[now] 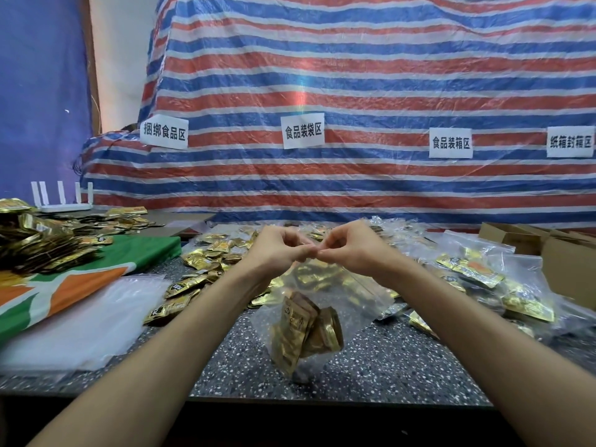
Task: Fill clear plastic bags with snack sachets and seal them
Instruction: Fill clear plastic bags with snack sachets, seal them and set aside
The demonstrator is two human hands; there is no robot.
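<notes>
I am letting the bag hang above the table, so its sachets are resting at the bottom, clear of the mouth. My left hand and right hand are pinching its top edge, thumbs meeting mid-strip, probably pressing the seal. Nothing is obstructing them. Spare bags are lying left, loose packets beyond, filled packs right, boxes farther.

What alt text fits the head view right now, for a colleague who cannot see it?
The left hand and right hand pinch the top edge of a clear plastic bag over a speckled table, gold snack sachets gathered in its bottom. Loose sachets, filled bags and empty bags lie around it; a striped tarp hangs behind.
</notes>
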